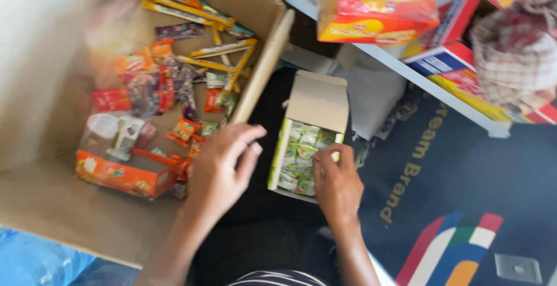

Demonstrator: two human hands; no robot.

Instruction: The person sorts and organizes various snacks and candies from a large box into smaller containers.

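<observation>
A small open carton (pixel 316 103) with a raised lid stands between my hands, filled with several green and white sachets (pixel 299 158). My right hand (pixel 336 184) rests on the carton's near right corner, its fingers curled onto the sachets. My left hand (pixel 223 167) hovers just left of the carton, fingers loosely bent, over the edge of a large cardboard box (pixel 264 65). I cannot see anything held in the left hand.
The large box holds several loose snack packets (pixel 174 88) and an open orange carton (pixel 125 175). A white shelf (pixel 406 68) at upper right carries red and yellow boxes (pixel 374 4) and a checked cloth (pixel 516 59). A dark printed mat (pixel 464 175) lies on the right.
</observation>
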